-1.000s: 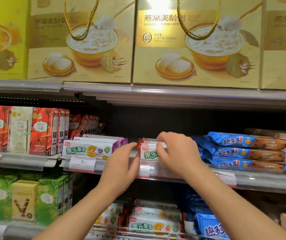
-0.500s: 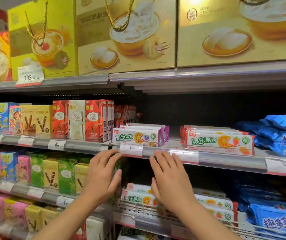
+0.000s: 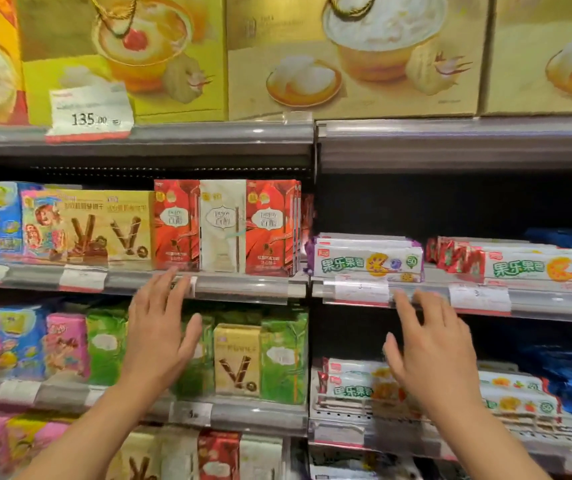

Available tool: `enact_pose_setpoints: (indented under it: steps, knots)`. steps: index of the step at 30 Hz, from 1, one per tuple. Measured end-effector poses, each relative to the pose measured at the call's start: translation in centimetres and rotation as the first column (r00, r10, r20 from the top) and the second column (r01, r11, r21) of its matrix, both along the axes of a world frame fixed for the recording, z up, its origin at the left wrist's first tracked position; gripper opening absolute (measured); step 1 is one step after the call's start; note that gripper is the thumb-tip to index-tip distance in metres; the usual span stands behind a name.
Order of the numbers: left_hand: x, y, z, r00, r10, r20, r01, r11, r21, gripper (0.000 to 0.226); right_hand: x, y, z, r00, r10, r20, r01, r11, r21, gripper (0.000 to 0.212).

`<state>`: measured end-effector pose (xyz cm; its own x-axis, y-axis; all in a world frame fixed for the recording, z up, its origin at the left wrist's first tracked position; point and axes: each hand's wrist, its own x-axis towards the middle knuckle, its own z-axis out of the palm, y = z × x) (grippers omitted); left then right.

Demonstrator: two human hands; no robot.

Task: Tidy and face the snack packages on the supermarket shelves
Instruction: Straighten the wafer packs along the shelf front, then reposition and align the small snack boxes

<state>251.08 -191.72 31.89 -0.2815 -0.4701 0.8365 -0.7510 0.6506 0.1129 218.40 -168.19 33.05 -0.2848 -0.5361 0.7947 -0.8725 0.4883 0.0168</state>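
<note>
My left hand (image 3: 158,336) is raised with fingers spread, empty, its fingertips near the shelf rail (image 3: 243,284) under the red and white biscuit-stick boxes (image 3: 223,225). My right hand (image 3: 430,348) is also spread and empty, its fingertips at the rail below the white flat cookie packs (image 3: 367,259). A second stack of white cookie packs with an orange picture (image 3: 541,268) lies further right. Neither hand touches a package.
Large gold gift boxes (image 3: 346,57) fill the top shelf, with a 135.00 price card (image 3: 90,110). Yellow V-stick boxes (image 3: 104,226) and colourful boxes stand left. Green boxes (image 3: 281,355) and more cookie packs (image 3: 350,386) sit one shelf down. Blue packs (image 3: 568,237) lie far right.
Both hands left the white cookie packs, dropped below the rail, then spread apart and shifted left. The view has swung left toward the boxed biscuit sticks.
</note>
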Motion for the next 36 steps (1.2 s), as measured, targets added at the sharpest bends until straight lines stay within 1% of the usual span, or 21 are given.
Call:
enact_pose_setpoints:
  steps: [4,8,12,15,17,18,20,21,23,26,28,31,34,36]
  knots:
    - [2.2,-1.9,-0.1,1.000,-0.010,-0.030,0.011,1.000,0.027,0.064,1.2,-0.4,0.2,0.997,-0.073,0.027,0.071,0.996,0.052,0.072]
    - [3.9,-3.4,-0.1,0.999,-0.003,-0.053,0.006,0.998,0.057,0.065,1.9,-0.7,0.3,0.993,-0.107,0.044,0.104,0.992,0.065,0.074]
    - [4.5,-4.0,-1.0,0.999,0.008,-0.041,-0.006,0.998,0.067,0.068,2.2,-0.7,0.1,0.994,-0.099,0.051,0.098,0.995,0.027,0.073]
    - [4.6,-4.3,-0.9,0.999,0.010,-0.052,-0.007,0.999,0.050,0.066,3.2,-1.1,1.3,0.994,-0.097,0.057,0.100,0.993,-0.060,0.060]
    - [4.7,-4.3,-0.7,0.998,0.009,-0.057,-0.008,1.000,0.024,0.063,4.8,-2.1,2.9,1.000,0.003,0.007,-0.002,0.984,-0.180,0.047]
    - [4.7,-4.3,-0.7,0.998,0.008,-0.064,-0.008,1.000,0.010,0.062,5.9,-2.8,3.9,0.996,0.088,-0.034,-0.093,0.969,-0.230,0.044]
    - [4.5,-4.3,-0.6,0.995,0.005,-0.095,-0.005,1.000,-0.008,0.059,8.5,-4.4,6.4,0.954,0.277,-0.119,-0.299,0.912,-0.279,0.044]
    - [4.4,-4.2,-0.6,0.994,0.005,-0.113,-0.007,1.000,-0.015,0.058,9.8,-5.2,7.8,0.922,0.354,-0.158,-0.386,0.880,-0.277,0.044]
    - [4.3,-4.2,-0.5,0.990,0.004,-0.139,-0.008,1.000,-0.030,0.056,11.9,-7.0,10.6,0.865,0.454,-0.214,-0.498,0.833,-0.243,0.042]
    - [4.2,-4.1,-0.4,0.988,0.004,-0.152,-0.011,0.999,-0.046,0.055,14.2,-9.8,14.4,0.813,0.507,-0.286,-0.565,0.805,-0.179,0.038]
    - [4.3,-4.0,-0.3,0.988,0.007,-0.154,-0.015,0.999,-0.048,0.054,15.2,-11.6,16.8,0.817,0.493,-0.298,-0.543,0.832,-0.111,0.040]
    - [4.7,-4.3,0.2,0.988,0.019,-0.151,-0.027,0.998,-0.053,0.053,16.2,-13.9,19.7,0.861,0.426,-0.279,-0.442,0.897,0.008,0.048]
    - [5.1,-4.5,0.4,0.989,0.005,-0.148,-0.015,0.998,-0.061,0.051,16.5,-15.7,20.9,0.910,0.330,-0.251,-0.313,0.944,0.106,0.052]
    - [5.3,-4.6,0.3,0.987,-0.024,-0.159,0.014,0.998,-0.066,0.050,16.7,-16.3,20.8,0.938,0.268,-0.220,-0.239,0.959,0.152,0.048]
